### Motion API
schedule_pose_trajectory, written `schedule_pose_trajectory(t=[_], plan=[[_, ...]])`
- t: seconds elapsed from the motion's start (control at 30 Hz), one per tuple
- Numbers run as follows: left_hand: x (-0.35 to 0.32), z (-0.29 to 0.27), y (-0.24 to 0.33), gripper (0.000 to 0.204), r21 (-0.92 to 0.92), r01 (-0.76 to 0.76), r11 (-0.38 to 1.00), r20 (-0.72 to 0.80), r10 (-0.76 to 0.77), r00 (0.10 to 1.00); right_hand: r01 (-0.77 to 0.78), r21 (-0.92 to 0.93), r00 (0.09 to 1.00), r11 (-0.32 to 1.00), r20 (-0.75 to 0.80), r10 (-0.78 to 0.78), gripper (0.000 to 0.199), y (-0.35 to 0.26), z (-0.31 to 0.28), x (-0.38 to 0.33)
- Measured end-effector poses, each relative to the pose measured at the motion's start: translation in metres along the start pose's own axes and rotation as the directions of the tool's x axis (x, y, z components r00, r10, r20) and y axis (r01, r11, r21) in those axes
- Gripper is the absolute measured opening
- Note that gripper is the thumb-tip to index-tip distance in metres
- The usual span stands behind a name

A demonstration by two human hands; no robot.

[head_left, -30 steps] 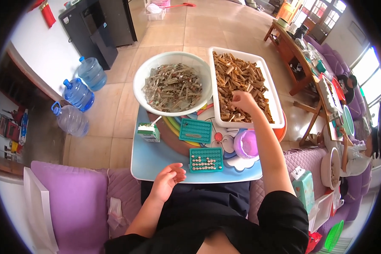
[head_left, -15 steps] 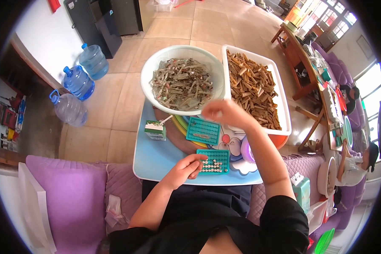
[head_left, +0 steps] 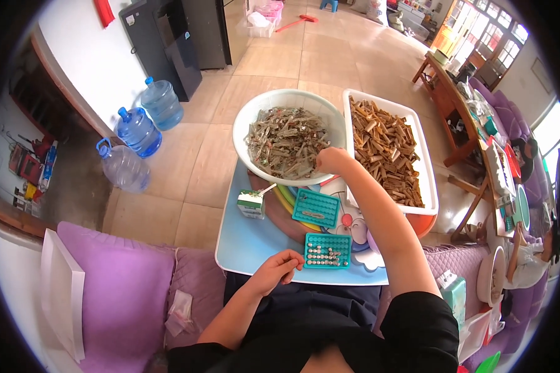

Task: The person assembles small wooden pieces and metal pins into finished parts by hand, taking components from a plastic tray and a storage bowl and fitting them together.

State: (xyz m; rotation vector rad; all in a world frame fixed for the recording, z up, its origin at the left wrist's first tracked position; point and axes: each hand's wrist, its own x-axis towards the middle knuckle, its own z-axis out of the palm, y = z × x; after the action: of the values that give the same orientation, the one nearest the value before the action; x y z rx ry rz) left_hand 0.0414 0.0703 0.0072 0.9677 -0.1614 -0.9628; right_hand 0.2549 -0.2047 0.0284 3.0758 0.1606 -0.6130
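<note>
My left hand (head_left: 279, 272) is closed, fingers curled together beside a teal tray (head_left: 328, 262) with rows of small round whitish and silvery pieces in its slots. What it holds, if anything, is too small to make out. My right hand (head_left: 333, 160) reaches over the right front rim of a pale basin (head_left: 241, 124), its bent fingers down at a heap of thin, clear, strip-like pieces (head_left: 286, 140). The fingers look closed, but their tips are hidden. Behind the first tray sits a second teal tray (head_left: 316, 217), with one slender pale piece lying across it.
Right of the basin stands a white bin (head_left: 430, 186) full of brown strips (head_left: 382, 149). A small green-and-white carton (head_left: 251, 204) with a stick is on the blue table (head_left: 230, 242). Large water bottles (head_left: 137, 130) stand on the left floor. Another person (head_left: 529, 264) sits far right.
My right hand has gone from the basin's front edge to inside its rim, at the heap. My left hand has drawn back from over the near tray, fingers curling in. The view has shifted.
</note>
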Motion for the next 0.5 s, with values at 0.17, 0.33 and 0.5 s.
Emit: schedule_pose_trajectory(t=[0.17,0.33,0.5], plan=[[0.009,0.013,0.001,0.013,-0.06,-0.019,0.998,0.025,0.02,0.999,0.073,0.044,0.994,0.996,-0.085,-0.07,0.029,-0.015,-0.007,-0.017],[0.007,0.025,-0.004,0.012,-0.033,0.002,0.999,0.086,0.001,0.996,0.05,0.03,0.997,0.998,0.059,-0.052,0.036,-0.009,0.002,-0.003],[-0.005,0.011,-0.015,0.012,-0.056,0.057,0.997,0.015,-0.056,0.998,0.017,0.083,0.994,0.996,0.11,-0.026,0.038,-0.012,-0.002,0.0]])
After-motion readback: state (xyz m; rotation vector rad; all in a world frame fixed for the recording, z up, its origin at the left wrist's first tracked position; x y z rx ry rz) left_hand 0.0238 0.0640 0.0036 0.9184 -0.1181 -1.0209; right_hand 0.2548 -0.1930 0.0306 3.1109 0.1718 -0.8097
